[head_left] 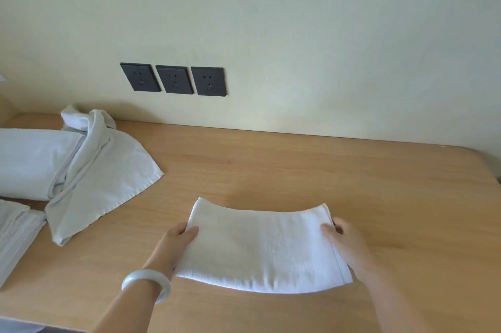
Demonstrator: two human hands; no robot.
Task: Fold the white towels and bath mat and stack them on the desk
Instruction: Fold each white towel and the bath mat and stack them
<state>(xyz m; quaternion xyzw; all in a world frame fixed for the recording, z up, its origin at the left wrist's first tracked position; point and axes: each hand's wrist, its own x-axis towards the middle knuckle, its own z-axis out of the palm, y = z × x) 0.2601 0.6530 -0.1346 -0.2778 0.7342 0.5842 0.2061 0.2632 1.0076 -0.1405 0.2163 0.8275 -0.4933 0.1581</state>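
Folded towel lies flat on desk, near front edge. Your left hand pinches left end, right hand pinches right end. Square edges, press layers flat. Loose towels wait far left.

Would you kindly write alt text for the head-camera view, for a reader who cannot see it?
A person's left hand and right hand grip the short ends of a folded white towel at a light wooden desk. A crumpled white towel lies further left on the desk, and three dark sockets sit on the wall behind.
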